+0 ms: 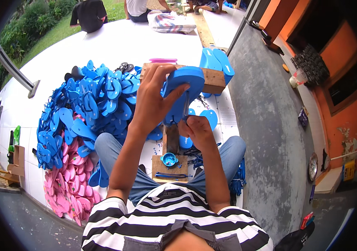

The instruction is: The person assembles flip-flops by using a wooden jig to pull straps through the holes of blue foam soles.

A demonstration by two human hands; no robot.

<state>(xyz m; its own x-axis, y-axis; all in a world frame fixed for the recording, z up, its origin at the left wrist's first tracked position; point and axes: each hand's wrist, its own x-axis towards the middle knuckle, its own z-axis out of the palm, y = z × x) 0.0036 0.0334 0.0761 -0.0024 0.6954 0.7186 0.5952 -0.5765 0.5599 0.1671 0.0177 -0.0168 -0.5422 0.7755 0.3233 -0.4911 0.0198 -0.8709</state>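
Observation:
In front of me, my left hand [153,94] grips a blue flip-flop sole [191,74], its thumb pressed on the near face. My right hand [198,129] is closed just below the sole, on a thin, shiny tool [186,104] that runs up against it; the tool's kind is unclear. Behind the sole stands a wooden block [214,80] on a post. Lower down, between my knees, a small blue bowl [169,159] of bits sits on a wooden board [181,170], with dark blue straps [170,175] lying across the board.
A big heap of blue flip-flops [90,96] lies to my left, with pink ones [69,180] nearer me. Blue soles [217,62] lean behind the block at the right. More blue straps [237,178] lie beside my right knee. People sit beyond, near a striped sack [172,21].

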